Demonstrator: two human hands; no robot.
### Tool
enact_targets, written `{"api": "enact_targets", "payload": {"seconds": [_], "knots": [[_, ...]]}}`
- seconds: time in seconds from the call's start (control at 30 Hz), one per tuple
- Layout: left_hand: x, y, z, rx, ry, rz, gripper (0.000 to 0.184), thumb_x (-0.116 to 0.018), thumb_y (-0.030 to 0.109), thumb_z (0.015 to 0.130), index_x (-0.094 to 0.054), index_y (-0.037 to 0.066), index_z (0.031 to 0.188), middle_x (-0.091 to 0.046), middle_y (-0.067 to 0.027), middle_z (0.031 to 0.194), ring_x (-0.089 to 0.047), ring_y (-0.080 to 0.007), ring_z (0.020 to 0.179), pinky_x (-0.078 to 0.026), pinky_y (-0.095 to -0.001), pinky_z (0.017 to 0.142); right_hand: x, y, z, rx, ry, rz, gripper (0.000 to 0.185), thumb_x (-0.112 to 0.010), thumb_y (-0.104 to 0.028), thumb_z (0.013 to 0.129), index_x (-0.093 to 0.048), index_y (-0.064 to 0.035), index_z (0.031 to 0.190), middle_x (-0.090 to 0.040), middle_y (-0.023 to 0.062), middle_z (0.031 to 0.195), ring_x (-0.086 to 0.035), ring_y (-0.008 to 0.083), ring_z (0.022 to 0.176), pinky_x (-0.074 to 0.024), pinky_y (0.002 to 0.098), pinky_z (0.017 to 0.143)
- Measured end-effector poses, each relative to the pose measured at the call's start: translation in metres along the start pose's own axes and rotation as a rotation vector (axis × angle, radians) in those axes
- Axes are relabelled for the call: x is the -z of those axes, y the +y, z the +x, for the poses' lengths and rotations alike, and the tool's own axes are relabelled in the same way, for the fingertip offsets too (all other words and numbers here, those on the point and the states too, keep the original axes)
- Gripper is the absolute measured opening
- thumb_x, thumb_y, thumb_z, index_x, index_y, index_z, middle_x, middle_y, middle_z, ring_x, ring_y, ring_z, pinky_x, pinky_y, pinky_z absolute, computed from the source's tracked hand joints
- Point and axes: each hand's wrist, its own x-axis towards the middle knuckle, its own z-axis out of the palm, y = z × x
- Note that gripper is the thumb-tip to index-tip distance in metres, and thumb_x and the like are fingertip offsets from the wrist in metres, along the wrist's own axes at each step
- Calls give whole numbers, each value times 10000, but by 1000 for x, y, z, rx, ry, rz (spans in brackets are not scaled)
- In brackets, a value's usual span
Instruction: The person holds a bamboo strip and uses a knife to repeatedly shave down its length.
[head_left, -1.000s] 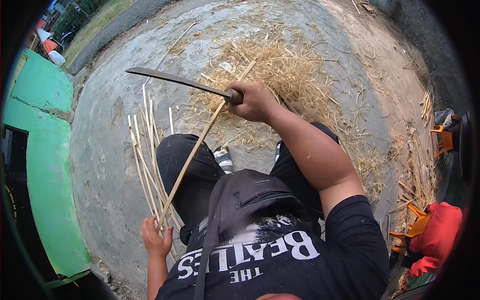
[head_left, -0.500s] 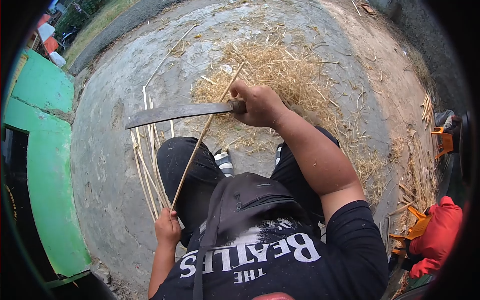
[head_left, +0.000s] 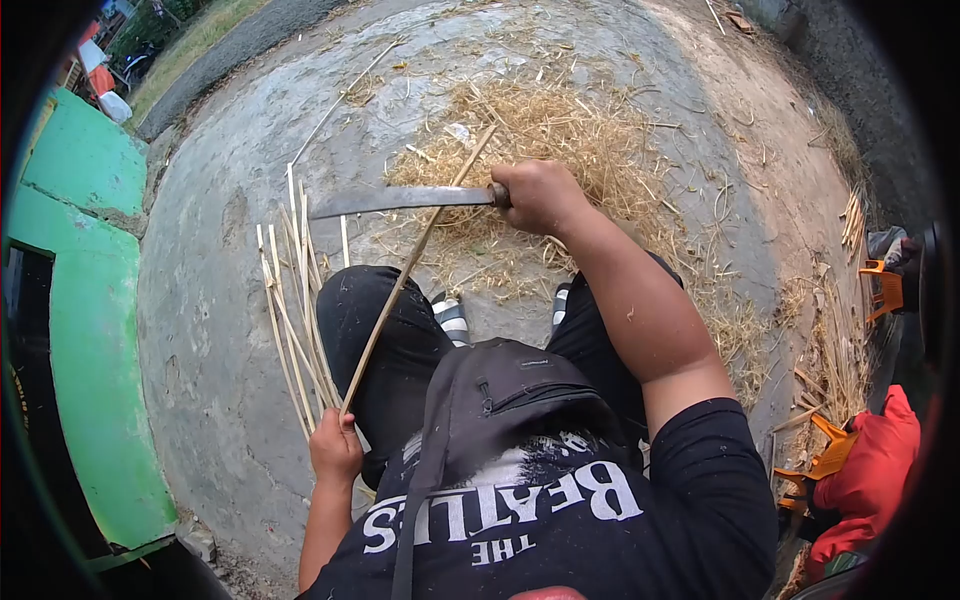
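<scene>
My right hand (head_left: 540, 197) is wrapped round the wooden handle of a machete (head_left: 405, 197). The long grey blade points left and crosses a thin bamboo strip (head_left: 402, 280); whether they touch, I cannot tell. Low at the left, my left hand (head_left: 336, 446) closes on the lower end of that strip, which slants up past my knee. Several more pale bamboo strips (head_left: 290, 300) fan out beyond the same hand, beside my leg; whether it grips them too is unclear.
A heap of curly shavings (head_left: 560, 130) lies on the concrete ground (head_left: 210, 330) ahead of my feet. A green wall (head_left: 95, 370) stands at the left. On the right are an orange chair (head_left: 832, 452), a person in red (head_left: 868, 470) and more strips (head_left: 835, 350).
My right hand and the machete have shifted right and slightly up, and the blade tip has moved right. My left hand holds the strip in nearly the same place.
</scene>
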Motion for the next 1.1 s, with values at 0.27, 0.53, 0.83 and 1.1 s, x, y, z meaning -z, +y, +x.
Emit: {"api": "enact_targets", "payload": {"seconds": [0.27, 0.53, 0.83, 1.1], "knots": [[7, 10, 2, 4, 5, 27, 399, -502, 375, 1096, -559, 33, 899, -626, -267, 757, -613, -537, 747, -461, -598, 625, -8, -3, -1, 65, 51, 10, 133, -669, -288, 936, -702, -160, 943, -744, 149, 871, -740, 365, 866, -589, 505, 782], [11, 15, 5, 1, 10, -5, 426, -484, 390, 1102, -556, 33, 880, -618, -270, 747, -609, -539, 742, -447, -601, 620, 1, 34, 15, -241, 82, 88, 167, -659, -278, 927, -703, -121, 967, -749, 167, 900, -734, 393, 873, -586, 511, 794], [12, 10, 9, -1, -47, -98, 483, -471, 419, 1109, -558, 24, 846, -610, -262, 739, -604, -530, 725, -440, -570, 605, 3, -3, -2, 95, -70, -65, 177, -726, -253, 840, -688, -120, 951, -744, 144, 905, -731, 381, 909, -584, 505, 790], [29, 5, 12, 50, -149, -196, 496, -487, 438, 1110, -599, 20, 869, -606, -224, 686, -630, -463, 665, -456, -511, 584, -4, 41, 17, -286, 58, 300, 277, -709, -248, 813, -698, -76, 1030, -740, 223, 977, -711, 423, 970, -565, 499, 869]]}}
